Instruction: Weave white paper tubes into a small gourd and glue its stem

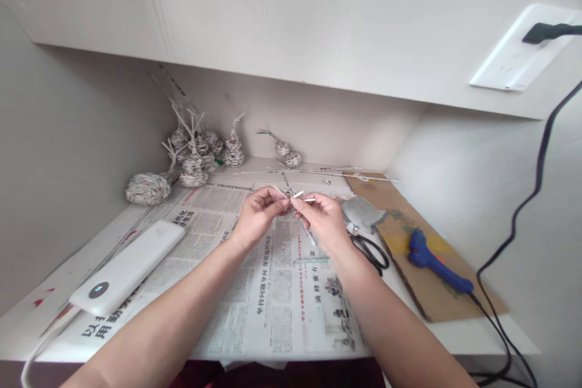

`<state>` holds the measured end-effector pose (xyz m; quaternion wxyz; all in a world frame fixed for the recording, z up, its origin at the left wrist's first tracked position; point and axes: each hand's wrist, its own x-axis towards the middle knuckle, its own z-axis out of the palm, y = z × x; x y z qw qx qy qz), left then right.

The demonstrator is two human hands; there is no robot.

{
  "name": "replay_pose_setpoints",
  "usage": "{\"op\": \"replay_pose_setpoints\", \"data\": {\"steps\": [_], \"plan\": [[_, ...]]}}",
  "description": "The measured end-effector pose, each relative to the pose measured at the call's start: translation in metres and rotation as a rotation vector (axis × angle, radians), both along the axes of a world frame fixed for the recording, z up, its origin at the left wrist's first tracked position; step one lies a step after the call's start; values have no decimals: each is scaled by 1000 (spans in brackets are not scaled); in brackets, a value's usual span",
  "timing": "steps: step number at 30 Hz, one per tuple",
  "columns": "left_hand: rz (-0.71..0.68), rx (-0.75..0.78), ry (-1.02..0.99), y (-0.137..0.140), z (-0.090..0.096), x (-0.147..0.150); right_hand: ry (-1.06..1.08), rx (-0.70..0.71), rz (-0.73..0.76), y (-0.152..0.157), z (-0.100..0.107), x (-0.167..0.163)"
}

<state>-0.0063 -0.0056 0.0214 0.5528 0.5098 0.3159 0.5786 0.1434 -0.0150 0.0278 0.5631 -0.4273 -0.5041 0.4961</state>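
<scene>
My left hand (264, 212) and my right hand (319, 215) meet over the newspaper (245, 303). Between them they pinch thin rolled paper sticks (297, 194), whose pale ends poke out above the fingertips. One more stick end (311, 237) slants down beneath my right hand. Fingers hide most of the piece where the sticks come together. Close to my right hand lie a grey cloth (364, 213) and black-handled scissors (370, 253).
Several woven paper gourds (194, 170) stand at the back left, with loose paper sticks (318, 170) along the back. A white power bank (131, 267) lies left. On the right, a blue glue gun (436, 264) rests on cardboard (404, 224), its black cord (513, 218) hanging nearby.
</scene>
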Motion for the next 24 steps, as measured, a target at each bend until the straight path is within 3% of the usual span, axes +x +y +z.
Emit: {"op": "replay_pose_setpoints", "data": {"steps": [7, 13, 18, 24], "plan": [[-8, -35, -28, 1, 3, -2, -136, 154, 26, -1, 2, 3], [-37, -33, 11, 1, 5, -3, -77, 144, 7, 3, -2, 3], [-42, -29, 43, 1, 4, -3, -74, 94, 98, 7, -6, 4], [21, 69, 138, 1, 2, -4, -354, 233, -101, 0, -2, 4]]}}
